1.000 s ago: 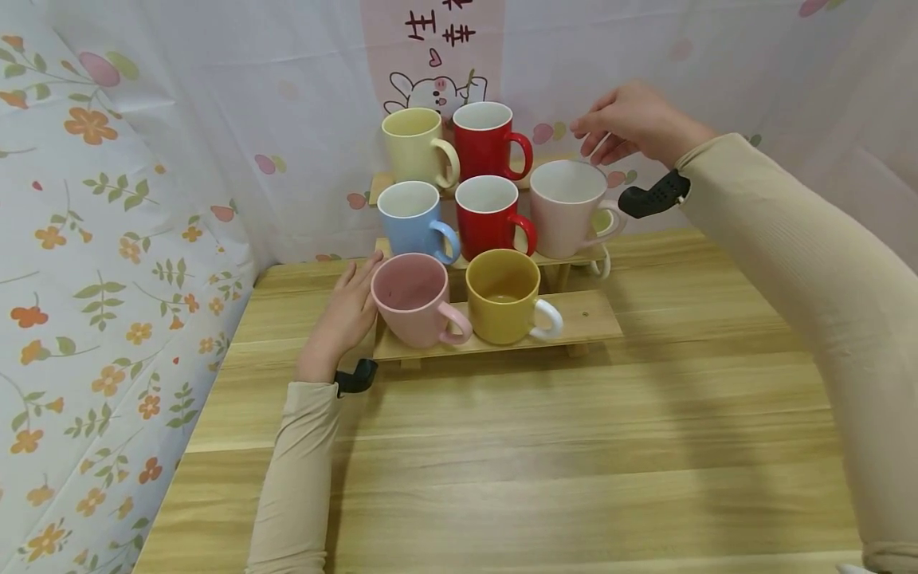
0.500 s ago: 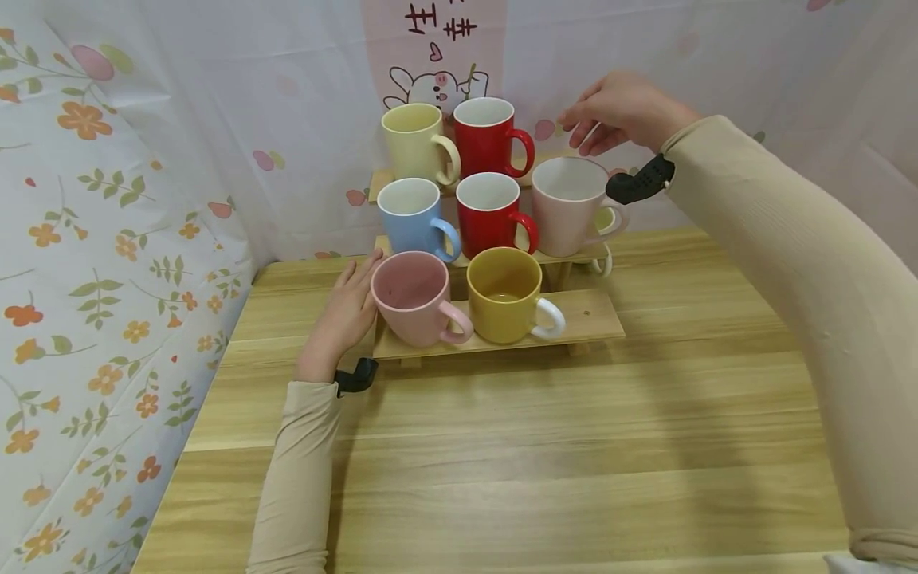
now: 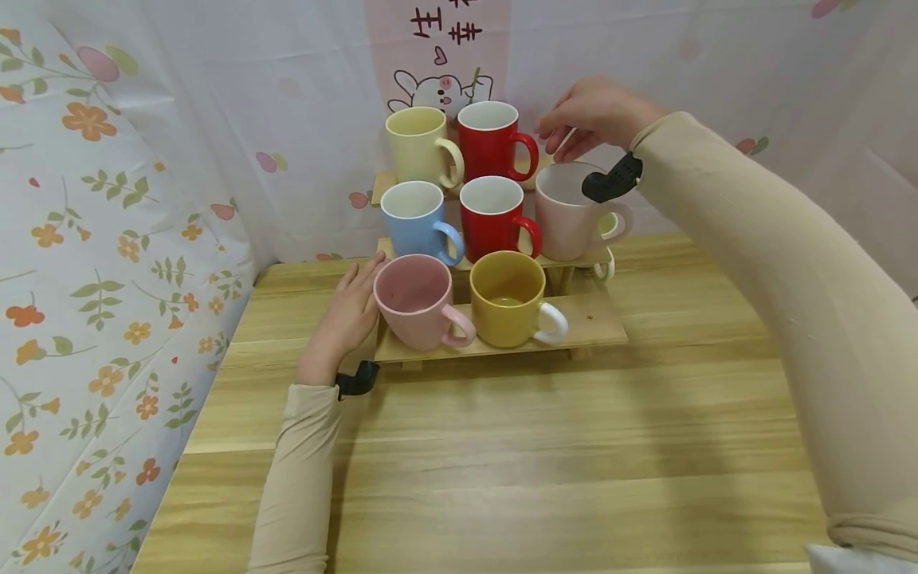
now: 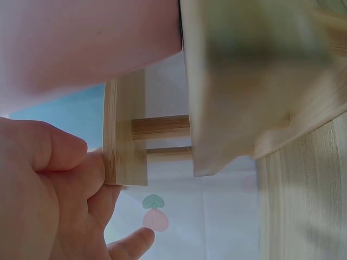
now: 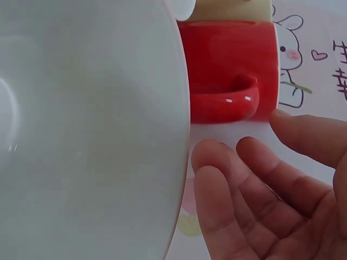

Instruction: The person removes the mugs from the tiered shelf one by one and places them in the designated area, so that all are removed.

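A three-tier wooden shelf (image 3: 584,319) holds several mugs. My left hand (image 3: 347,315) rests against its left side, next to the pink mug (image 3: 413,303); in the left wrist view its fingers touch the end of a board (image 4: 124,168). My right hand (image 3: 598,115), with loosely bent fingers and nothing in them, hovers above the pale pink mug (image 3: 566,215). Its fingertips are close to the handle of the back red mug (image 3: 491,143), apart from it in the right wrist view. There the white inside of a mug (image 5: 92,135) fills the left.
On the back tier stands a cream-yellow mug (image 3: 416,147). A blue mug (image 3: 412,219) and another red mug (image 3: 491,215) are on the middle tier. The mustard mug (image 3: 507,307) is in front. A white handle (image 3: 606,265) shows behind the shelf, its body hidden.
My right hand has moved left, from beyond the pale pink mug toward the back red mug's handle. My left hand and the mugs have stayed in place.
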Tool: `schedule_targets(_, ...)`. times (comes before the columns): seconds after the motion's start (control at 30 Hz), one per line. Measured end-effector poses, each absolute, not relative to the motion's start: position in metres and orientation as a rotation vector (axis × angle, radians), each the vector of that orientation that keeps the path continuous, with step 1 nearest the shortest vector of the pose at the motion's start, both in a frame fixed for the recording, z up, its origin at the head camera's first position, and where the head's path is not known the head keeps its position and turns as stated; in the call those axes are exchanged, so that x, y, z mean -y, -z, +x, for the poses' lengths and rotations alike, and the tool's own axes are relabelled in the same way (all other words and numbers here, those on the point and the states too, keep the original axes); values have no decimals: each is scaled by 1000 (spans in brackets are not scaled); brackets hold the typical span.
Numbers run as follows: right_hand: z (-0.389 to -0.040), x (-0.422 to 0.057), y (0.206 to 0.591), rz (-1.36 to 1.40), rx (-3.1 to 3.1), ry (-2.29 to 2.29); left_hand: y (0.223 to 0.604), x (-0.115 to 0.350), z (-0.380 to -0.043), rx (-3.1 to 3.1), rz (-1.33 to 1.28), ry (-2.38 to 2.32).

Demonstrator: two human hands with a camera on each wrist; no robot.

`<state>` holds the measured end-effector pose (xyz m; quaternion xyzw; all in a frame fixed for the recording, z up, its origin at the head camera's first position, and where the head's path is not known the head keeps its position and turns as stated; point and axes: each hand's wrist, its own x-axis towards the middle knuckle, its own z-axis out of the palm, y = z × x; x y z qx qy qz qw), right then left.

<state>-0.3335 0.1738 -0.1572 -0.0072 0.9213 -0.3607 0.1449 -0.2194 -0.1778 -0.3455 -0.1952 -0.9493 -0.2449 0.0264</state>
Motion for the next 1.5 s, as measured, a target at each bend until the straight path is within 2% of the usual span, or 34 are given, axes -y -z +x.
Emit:
schedule_targets(0.37,-345,-156,162,-6,-2614,1023,348,182,-220,2891,-650,774)
schedule_targets(0.87,-340,-146,166,-46,-2613,1026,348,183,-221,2852,-695,786)
schedule_targets(1.5,-331,-141,173,49,-2637,1144,352,186,-224,2855,-713,779)
